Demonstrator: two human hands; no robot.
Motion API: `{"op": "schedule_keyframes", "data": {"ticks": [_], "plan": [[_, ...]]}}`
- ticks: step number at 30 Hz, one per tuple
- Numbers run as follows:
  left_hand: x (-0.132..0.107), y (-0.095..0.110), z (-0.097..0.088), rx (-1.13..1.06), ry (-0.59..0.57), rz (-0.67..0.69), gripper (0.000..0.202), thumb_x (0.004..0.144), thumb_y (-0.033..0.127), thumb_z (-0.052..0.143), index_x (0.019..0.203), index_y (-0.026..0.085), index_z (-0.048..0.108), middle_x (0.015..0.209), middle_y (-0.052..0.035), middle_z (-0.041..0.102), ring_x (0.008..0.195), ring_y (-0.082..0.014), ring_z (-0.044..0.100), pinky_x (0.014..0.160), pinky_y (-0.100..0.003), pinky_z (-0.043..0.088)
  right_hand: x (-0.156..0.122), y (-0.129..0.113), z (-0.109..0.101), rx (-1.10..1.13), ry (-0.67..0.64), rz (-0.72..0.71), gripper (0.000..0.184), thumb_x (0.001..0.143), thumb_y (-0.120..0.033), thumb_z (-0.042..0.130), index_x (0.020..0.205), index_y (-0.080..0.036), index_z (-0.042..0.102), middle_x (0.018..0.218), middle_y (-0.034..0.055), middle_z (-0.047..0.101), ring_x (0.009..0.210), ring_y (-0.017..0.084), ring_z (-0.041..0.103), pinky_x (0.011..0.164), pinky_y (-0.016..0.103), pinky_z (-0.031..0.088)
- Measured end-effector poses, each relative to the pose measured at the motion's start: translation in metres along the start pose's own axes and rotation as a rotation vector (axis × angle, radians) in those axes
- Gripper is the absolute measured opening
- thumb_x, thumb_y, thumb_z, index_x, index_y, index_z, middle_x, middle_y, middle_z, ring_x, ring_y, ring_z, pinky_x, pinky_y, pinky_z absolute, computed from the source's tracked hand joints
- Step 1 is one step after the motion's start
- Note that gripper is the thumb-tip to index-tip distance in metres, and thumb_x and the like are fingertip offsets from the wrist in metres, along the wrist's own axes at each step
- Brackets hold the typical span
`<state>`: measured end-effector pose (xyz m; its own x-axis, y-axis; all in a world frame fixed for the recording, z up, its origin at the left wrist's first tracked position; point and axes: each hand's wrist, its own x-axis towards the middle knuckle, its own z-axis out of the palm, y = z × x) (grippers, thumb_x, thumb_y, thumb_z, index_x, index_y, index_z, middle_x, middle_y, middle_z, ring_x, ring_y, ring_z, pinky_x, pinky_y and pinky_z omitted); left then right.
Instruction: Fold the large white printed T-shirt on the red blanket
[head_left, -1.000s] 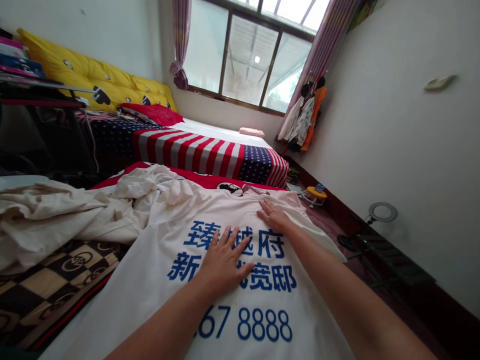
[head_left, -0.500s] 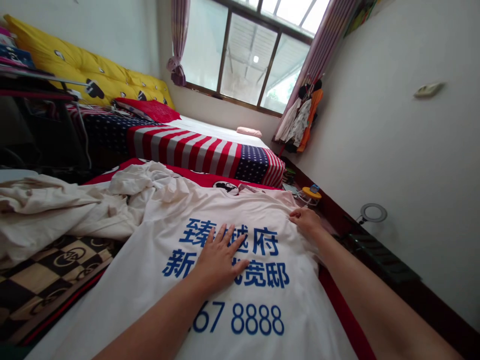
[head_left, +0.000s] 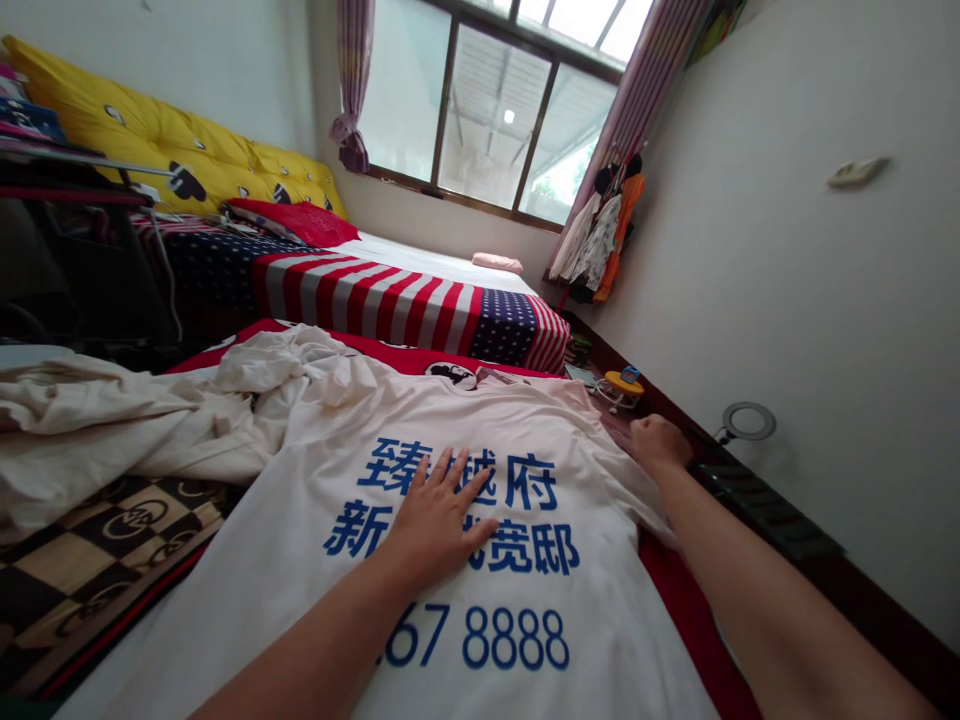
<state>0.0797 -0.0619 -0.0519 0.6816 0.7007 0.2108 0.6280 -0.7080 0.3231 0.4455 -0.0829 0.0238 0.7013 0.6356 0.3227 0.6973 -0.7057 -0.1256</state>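
A white T-shirt (head_left: 517,410) with blue Chinese characters and digits lies spread out flat in front of me. My left hand (head_left: 444,515) rests on its printed chest, palm down and fingers spread, covering some of the characters. At the right edge of the shirt, my right hand (head_left: 661,442) is closed at the sleeve (head_left: 626,470), which is stretched out sideways. The curled fingertips are partly hidden. Red cloth (head_left: 664,590) shows beneath the shirt.
Crumpled cream fabric (head_left: 112,410) and a checked brown-and-black cloth (head_left: 112,540) lie on the left. Behind stands a bed with a flag-pattern cover (head_left: 367,295). A yellow stool (head_left: 622,384) and a ring light (head_left: 748,422) are by the right wall.
My right hand has moved outward to the right from the shirt's shoulder, and the sleeve is now spread further out. My left hand has stayed in place.
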Motion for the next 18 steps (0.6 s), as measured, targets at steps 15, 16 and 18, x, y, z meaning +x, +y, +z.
{"op": "schedule_keyframes", "data": {"ticks": [15,16,18], "plan": [[-0.001,-0.001,0.001,0.013,0.006,0.002,0.066,0.087,0.067,0.033,0.145,0.035,0.031,0.155,-0.0057,0.022,0.144,-0.0283,0.011,0.114,-0.054,0.007,-0.028,-0.062,0.024,0.212,-0.080,-0.229,0.035,0.072,-0.044,0.065,0.099,-0.022,0.070,0.084,0.0035,0.071,0.079,0.019,0.065,0.066,0.025,0.044],[-0.001,-0.001,0.000,0.013,0.002,0.001,0.066,0.087,0.068,0.032,0.145,0.035,0.031,0.156,-0.0055,0.021,0.144,-0.0282,0.011,0.114,-0.055,0.007,-0.028,-0.064,0.025,0.204,-0.080,-0.222,0.029,0.072,-0.042,0.065,0.093,-0.022,0.071,0.085,0.0041,0.071,0.081,0.020,0.065,0.067,0.026,0.044],[0.000,-0.001,0.000,0.009,-0.004,0.003,0.067,0.087,0.068,0.030,0.145,0.035,0.030,0.156,-0.0052,0.020,0.144,-0.0281,0.010,0.114,-0.055,0.007,-0.025,-0.058,0.023,0.183,-0.064,-0.188,0.022,0.076,-0.039,0.061,0.086,-0.023,0.072,0.088,0.0061,0.071,0.086,0.023,0.065,0.070,0.029,0.045]]}}
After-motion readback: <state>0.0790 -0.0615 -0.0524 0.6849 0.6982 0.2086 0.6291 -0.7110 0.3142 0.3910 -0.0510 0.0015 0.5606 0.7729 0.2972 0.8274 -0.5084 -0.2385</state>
